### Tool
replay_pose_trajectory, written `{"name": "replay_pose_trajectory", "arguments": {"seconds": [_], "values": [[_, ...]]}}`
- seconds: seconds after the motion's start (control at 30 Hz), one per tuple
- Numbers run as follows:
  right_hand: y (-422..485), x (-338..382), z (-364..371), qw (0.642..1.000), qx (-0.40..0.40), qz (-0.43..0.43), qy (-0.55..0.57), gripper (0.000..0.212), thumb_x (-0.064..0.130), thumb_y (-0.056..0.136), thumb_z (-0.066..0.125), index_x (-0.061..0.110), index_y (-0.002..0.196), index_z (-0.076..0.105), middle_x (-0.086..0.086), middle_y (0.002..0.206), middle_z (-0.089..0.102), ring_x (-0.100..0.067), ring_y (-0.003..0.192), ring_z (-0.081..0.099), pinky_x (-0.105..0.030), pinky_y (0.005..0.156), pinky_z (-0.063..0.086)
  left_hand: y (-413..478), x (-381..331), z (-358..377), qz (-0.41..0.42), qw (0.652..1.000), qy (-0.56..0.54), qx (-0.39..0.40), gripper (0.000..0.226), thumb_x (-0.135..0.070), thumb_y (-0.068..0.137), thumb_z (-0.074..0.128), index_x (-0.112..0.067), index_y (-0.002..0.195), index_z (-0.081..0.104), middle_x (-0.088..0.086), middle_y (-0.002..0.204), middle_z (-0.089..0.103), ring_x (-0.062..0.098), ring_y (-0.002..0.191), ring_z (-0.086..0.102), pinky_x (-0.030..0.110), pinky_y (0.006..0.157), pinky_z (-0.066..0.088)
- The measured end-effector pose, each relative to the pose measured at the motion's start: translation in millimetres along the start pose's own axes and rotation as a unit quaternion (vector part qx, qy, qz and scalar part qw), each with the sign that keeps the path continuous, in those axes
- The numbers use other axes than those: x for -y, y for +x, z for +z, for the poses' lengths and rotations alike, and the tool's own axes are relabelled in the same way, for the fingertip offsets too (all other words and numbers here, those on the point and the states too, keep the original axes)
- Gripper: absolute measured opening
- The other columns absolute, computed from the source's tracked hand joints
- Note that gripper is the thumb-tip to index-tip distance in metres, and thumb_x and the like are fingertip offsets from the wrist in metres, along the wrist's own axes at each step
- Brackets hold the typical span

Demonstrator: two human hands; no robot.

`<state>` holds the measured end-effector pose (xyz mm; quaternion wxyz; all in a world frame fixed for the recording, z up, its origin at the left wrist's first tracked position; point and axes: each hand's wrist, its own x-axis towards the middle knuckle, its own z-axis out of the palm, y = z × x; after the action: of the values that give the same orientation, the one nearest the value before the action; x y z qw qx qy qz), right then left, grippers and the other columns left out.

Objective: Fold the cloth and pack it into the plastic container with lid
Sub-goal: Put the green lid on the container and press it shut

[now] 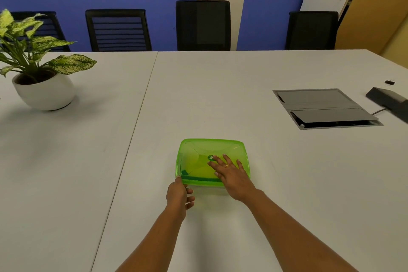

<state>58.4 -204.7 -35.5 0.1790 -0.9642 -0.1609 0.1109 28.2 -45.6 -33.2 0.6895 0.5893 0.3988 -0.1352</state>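
Observation:
A plastic container with a translucent green lid point(198, 150) sits on the white table in front of me. The lid is on it. Through the lid a yellow-green cloth point(196, 166) shows, with a darker green strip along the near edge. My right hand point(231, 172) lies flat on the lid's right half, fingers straight and spread, pressing down. My left hand point(179, 194) is at the container's near left corner, thumb touching the lid's rim, the other fingers loosely curled beside the wall.
A potted plant in a white bowl point(44, 93) stands at the far left. A grey cable hatch point(324, 107) is set into the table at the right, with a dark device point(388, 101) beyond it. Several black chairs line the far edge.

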Motion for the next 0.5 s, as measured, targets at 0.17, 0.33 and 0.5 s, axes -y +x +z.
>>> {"name": "replay_pose_trajectory", "arguments": {"seconds": [0.17,0.33,0.5], "values": [[4,-6,-3,1.000,0.020,-0.017,-0.008,0.044,0.027,0.101,0.027,0.034,0.144,0.022,0.010,0.157,0.011,-0.017,0.146,-0.002,-0.046,0.117,-0.001,2,2,2,-0.004,0.999,-0.014,-0.036,0.040,-0.033,0.097,0.036,0.000,0.117,0.048,0.014,0.093,0.054,0.026,0.074,0.054,0.031,0.056,0.044],[-7,5,5,0.994,-0.085,0.035,-0.064,0.060,0.050,0.094,0.007,0.027,0.133,0.046,0.003,0.146,0.042,-0.019,0.139,0.031,-0.059,0.110,0.026,-4,-5,3,0.199,0.944,0.176,-0.196,0.041,-0.018,0.088,0.056,0.000,0.122,0.042,0.021,0.132,0.038,0.040,0.119,0.042,0.047,0.092,0.041],[-14,16,22,0.975,-0.144,0.168,-0.007,0.094,0.066,0.080,-0.016,0.023,0.129,0.052,-0.010,0.142,0.046,-0.028,0.134,0.040,-0.061,0.105,0.028,4,-11,7,0.439,0.773,0.446,-0.105,0.058,-0.043,0.092,0.036,-0.009,0.139,0.033,0.013,0.153,0.023,0.029,0.144,0.016,0.039,0.116,0.019]]}}
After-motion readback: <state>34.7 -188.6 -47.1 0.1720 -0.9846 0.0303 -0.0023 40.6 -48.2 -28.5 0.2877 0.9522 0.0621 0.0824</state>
